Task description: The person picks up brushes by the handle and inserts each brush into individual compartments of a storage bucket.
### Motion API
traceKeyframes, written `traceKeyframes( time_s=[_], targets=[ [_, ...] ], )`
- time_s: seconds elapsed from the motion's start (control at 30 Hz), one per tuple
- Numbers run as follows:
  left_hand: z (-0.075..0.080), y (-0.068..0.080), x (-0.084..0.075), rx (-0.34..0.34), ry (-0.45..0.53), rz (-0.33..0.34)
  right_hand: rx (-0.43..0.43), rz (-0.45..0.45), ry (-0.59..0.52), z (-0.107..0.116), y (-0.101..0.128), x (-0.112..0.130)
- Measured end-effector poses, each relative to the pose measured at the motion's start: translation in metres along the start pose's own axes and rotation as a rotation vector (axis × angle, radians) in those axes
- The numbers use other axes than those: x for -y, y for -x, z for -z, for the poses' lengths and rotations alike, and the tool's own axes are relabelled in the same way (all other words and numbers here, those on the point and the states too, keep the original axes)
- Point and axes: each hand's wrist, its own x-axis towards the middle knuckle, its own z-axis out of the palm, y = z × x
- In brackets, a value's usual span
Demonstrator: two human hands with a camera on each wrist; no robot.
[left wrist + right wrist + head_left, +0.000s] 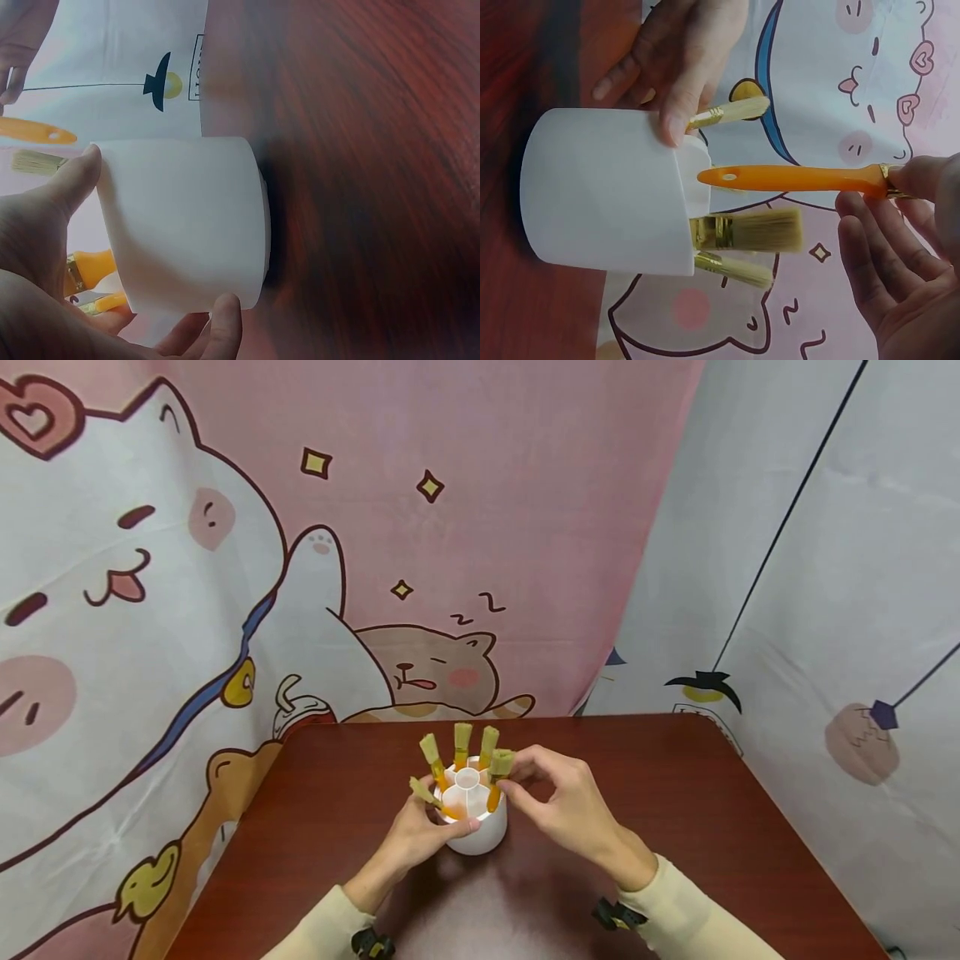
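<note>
A white divided cup (480,835) stands on the dark red table (675,810). My left hand (438,828) grips it from the left, thumb on the near wall and fingers round the far side. Several brushes (461,739) with orange handles and pale bristles stand in it, bristles up. My right hand (512,783) pinches one more brush (497,777) by its metal ferrule. In the right wrist view this brush (795,178) has its handle tip just at the cup's (600,195) open rim. The left wrist view shows the cup wall (187,225) between thumb and fingertip.
The table's back edge (487,720) runs right behind the cup, against a hanging cartoon cat cloth (150,568). A pale cloth (825,568) hangs beyond the table's right edge. Bare wood lies on both sides of the cup.
</note>
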Motion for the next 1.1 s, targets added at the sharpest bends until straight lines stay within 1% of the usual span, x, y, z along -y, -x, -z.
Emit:
traceKeyframes(
  time_s=[0.27, 0.4, 0.6, 1.1],
  targets=[
    [0.000, 0.001, 0.000, -0.004, -0.024, -0.002, 0.011, 0.056, -0.007, -0.013, 0.003, -0.004],
    [0.000, 0.002, 0.001, 0.000, -0.019, 0.005, 0.013, 0.076, 0.000, -0.017, 0.006, -0.007],
    [0.000, 0.000, 0.000, 0.002, -0.007, 0.005, 0.026, 0.075, 0.001, -0.024, 0.010, -0.015],
    [0.002, 0.000, 0.001, 0.007, -0.003, -0.003, 0.060, 0.057, 0.077, -0.034, 0.018, -0.028]
  ],
)
